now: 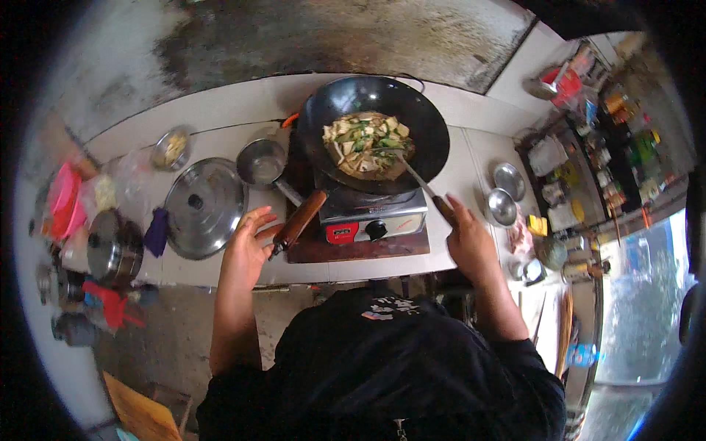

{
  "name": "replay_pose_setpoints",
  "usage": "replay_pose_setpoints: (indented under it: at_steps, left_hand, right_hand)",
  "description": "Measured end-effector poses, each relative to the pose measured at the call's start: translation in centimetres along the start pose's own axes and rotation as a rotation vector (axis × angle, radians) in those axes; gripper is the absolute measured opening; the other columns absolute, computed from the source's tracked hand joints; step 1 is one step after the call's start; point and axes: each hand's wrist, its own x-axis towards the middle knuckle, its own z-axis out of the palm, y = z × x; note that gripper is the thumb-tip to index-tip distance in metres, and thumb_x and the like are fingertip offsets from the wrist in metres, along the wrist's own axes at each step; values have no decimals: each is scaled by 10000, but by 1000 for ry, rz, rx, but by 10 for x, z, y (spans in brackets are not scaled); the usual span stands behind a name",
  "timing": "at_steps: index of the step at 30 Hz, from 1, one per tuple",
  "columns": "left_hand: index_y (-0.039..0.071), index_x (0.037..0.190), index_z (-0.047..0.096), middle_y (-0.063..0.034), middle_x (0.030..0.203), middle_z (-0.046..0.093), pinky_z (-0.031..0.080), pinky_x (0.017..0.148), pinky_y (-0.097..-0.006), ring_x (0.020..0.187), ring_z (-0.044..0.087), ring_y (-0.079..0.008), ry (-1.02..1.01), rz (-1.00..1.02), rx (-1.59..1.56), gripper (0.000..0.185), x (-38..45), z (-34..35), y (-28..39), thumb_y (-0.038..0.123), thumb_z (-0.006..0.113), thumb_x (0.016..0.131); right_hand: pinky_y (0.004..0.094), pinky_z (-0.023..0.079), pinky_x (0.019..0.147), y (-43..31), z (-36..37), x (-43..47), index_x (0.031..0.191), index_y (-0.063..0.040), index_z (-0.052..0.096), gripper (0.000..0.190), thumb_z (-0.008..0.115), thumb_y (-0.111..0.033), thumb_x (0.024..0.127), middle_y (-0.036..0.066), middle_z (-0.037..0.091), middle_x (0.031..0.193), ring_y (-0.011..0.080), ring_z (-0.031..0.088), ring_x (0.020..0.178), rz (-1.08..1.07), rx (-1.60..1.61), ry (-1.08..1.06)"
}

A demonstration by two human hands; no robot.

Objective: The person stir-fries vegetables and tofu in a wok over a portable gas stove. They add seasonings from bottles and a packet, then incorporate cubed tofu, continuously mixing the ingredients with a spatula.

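Note:
A black wok (433,127) stands on a gas stove (369,223), with pale chunks and green vegetables (367,140) in sauce inside it. My right hand (469,237) is closed around the dark handle of a metal spatula (416,176), whose blade lies among the food. The wok's brown wooden handle (302,218) points toward me at the left. Beside it is my left hand (251,240), fingers apart and curved near the handle's end; whether they touch it is unclear. A metal saucepan or ladle bowl (261,162) lies left of the wok, its handle partly hidden.
Left on the counter are a metal lid (207,209), a bowl of pale food (172,148), a purple cloth (156,231) and a lidded pot (113,245). At right stand two metal bowls (501,206), (509,181) and a yellow packet (537,225), near a crowded shelf (584,182).

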Motion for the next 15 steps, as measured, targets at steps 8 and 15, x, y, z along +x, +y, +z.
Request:
replay_pose_setpoints:
  at_steps: [8, 15]
  left_hand:
    - [41, 1341, 494, -84, 1239, 562, 417, 914, -274, 1086, 522, -137, -143, 57, 683, 419, -3, 38, 17, 158, 591, 950]
    - [5, 1348, 466, -177, 1322, 515, 385, 1037, -382, 1232, 495, -311, -168, 393, 1060, 492, -9, 55, 8, 86, 626, 890]
  right_hand:
    - [433, 511, 661, -36, -62, 15, 1312, -305, 570, 501, 591, -91, 859, 137, 624, 887, 358, 630, 769, 24, -338, 82]
    - [412, 553, 652, -32, 14, 82, 1327, -205, 534, 393, 473, -184, 939, 141, 629, 1061, 303, 672, 846, -185, -365, -26]
